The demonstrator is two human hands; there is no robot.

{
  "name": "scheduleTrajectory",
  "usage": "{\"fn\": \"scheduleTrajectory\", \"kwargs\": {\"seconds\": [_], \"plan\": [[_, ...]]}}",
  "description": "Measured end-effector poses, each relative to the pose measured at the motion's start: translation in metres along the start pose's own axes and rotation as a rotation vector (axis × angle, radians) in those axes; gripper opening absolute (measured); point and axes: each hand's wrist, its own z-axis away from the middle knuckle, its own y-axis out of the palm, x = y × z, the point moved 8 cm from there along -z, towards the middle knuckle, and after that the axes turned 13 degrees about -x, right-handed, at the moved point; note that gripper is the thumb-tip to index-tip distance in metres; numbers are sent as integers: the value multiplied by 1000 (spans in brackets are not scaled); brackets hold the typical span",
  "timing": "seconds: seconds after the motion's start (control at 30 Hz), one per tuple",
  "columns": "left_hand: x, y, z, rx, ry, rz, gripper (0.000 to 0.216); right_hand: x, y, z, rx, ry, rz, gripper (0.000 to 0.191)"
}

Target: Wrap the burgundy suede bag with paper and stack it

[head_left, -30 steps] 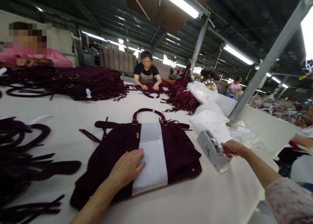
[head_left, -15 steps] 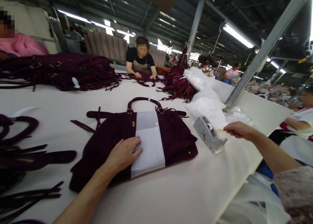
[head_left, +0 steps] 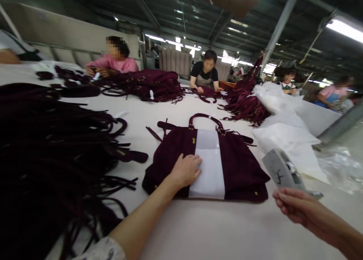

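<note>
A dark burgundy handbag [head_left: 241, 165] lies flat on the white table, its looped handle pointing away from me. Around its middle runs a white paper band [head_left: 208, 180], with a small shiny patch near its upper right. My left hand [head_left: 187, 171] rests flat on the bag, fingertips on the band's left edge. Right of the bag, my right hand [head_left: 295, 205] is closed in a pinch in front of a grey tape dispenser [head_left: 279, 169]. Whatever is between those fingertips is too small or clear to make out.
A big heap of dark bags and straps [head_left: 56, 158] fills the left side. More burgundy bags [head_left: 153, 82] and a strap pile [head_left: 246, 101] lie farther back. White plastic sheeting [head_left: 283, 120] is behind the dispenser. Several people sit or stand around the table.
The view has swung left, bringing the left heap into sight. My right hand has moved nearer to me and the bag, now in front of the dispenser. My left hand stays on the bag.
</note>
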Motion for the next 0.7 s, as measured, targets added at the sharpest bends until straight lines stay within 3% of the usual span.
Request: {"fn": "scheduleTrajectory", "kwargs": {"seconds": [0.13, 0.2, 0.27, 0.37, 0.47, 0.7], "plan": [[0, 1, 6, -47, -24, 15, 33, 66, 148, -28, 348, -18, -204, 21], [-2, 0, 9, -65, -21, 25, 33, 85, 206, -56, 392, -44, -245, 17], [-4, -2, 11, -73, -17, 31, 31, 92, 244, -90, 351, -83, -243, 13], [-6, -4, 13, -82, -14, 27, 26, 90, 270, -132, 273, -109, -209, 9], [-6, -6, 12, -101, -17, 27, 25, 84, 273, -156, 229, -126, -181, 8], [-6, -6, 10, -93, -37, -3, 26, 80, 267, -168, 183, -212, -136, 9]]}}
